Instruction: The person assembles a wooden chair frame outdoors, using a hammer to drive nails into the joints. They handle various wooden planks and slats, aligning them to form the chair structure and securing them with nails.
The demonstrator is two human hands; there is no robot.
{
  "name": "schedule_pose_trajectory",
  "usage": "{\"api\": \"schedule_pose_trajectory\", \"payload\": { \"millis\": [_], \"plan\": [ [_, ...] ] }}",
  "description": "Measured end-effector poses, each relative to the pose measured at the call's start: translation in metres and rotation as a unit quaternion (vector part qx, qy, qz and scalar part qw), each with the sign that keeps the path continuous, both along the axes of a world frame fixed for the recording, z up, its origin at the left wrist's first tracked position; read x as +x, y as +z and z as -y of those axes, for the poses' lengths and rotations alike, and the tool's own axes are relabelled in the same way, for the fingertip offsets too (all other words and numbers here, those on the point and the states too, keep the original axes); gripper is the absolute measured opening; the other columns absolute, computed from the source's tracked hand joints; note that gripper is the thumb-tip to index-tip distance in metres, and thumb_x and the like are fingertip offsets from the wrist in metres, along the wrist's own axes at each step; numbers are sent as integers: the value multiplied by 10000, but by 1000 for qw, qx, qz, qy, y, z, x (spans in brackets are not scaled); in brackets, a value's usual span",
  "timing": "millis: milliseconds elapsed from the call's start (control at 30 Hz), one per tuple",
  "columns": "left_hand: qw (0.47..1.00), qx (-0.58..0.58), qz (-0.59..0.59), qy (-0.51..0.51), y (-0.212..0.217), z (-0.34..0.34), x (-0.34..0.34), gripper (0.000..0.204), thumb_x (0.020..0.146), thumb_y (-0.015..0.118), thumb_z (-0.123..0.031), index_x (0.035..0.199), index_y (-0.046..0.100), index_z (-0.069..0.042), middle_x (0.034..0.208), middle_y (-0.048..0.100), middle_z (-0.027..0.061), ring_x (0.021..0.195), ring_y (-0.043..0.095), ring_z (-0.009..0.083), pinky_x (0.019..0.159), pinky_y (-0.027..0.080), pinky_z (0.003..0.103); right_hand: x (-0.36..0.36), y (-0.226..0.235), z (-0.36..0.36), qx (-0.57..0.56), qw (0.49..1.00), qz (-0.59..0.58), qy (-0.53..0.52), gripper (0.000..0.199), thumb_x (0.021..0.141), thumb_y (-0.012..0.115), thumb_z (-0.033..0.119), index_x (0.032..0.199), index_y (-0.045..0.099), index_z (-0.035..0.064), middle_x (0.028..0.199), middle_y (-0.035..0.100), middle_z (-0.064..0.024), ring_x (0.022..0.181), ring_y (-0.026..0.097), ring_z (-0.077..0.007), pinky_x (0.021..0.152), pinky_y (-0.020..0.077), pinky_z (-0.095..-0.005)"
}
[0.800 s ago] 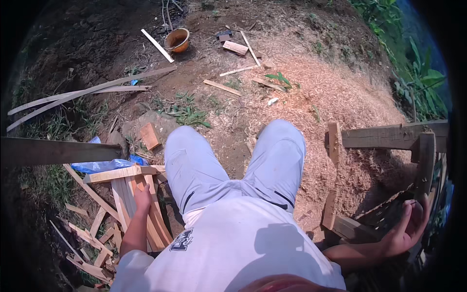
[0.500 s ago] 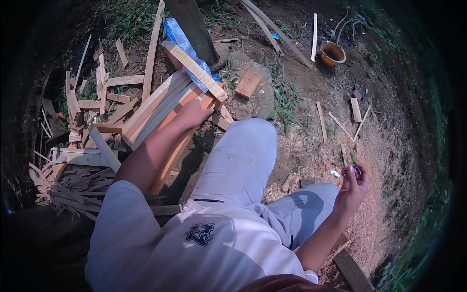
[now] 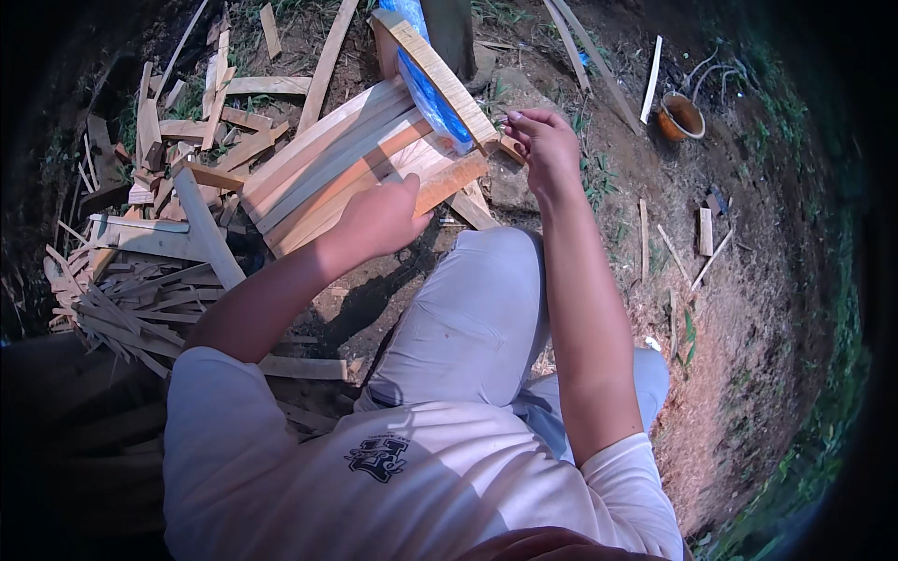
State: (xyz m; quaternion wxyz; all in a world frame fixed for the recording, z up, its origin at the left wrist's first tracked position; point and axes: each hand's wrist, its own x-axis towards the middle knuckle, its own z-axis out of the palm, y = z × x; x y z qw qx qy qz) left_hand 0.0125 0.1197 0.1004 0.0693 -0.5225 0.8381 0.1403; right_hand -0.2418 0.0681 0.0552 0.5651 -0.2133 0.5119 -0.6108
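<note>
Both hands reach over a stack of wooden planks (image 3: pixel 355 164) lying on the dirt. Left hand (image 3: pixel 379 220) rests flat on the planks, fingers spread loosely. Right hand (image 3: pixel 543 145) hovers by a cross plank (image 3: pixel 440 79), fingers pinched together on something too small to make out. An orange bowl (image 3: pixel 681 116) sits well apart.

Whatever is pinched in the right hand (image 3: pixel 543 145) is too small to be told, the left hand's (image 3: pixel 374 220) fingertips are hidden against the stacked planks (image 3: pixel 346 159), and the blue sheet (image 3: pixel 426 89) is cut off by the top edge.
</note>
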Motion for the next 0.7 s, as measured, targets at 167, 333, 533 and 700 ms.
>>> {"api": "schedule_pose_trajectory", "payload": {
  "millis": [167,333,533,700],
  "plan": [
    [1000,-17,-4,-1,-14,5,10,434,964,715,-345,1121,567,31,866,712,259,827,707,469,736,548,566,11,-18,3,45,998,8,-31,153,969,725,22,1094,640,43,990,768,-96,889,753,-171,724,554,-268],
    [999,-32,-25,-14,-19,4,11,449,968,710,-352,1140,567,37,881,713,260,826,707,467,734,551,558,6,-28,4,44,998,19,-36,164,958,727,17,1096,644,50,995,766,-89,927,754,-189,780,592,-323],
    [999,-25,-25,-6,-29,16,14,479,967,714,-376,1174,569,31,936,713,274,861,711,468,747,557,555,13,-17,1,44,998,5,-34,169,960,720,9,1108,647,46,1012,767,-93,945,751,-191,811,580,-320],
    [999,-24,-31,-4,-33,18,12,480,965,719,-381,1176,570,25,937,716,277,877,714,465,747,556,561,20,-20,4,19,998,-53,-28,116,885,794,24,987,738,14,937,762,-84,848,685,-149,762,520,-296]
  ]
}}
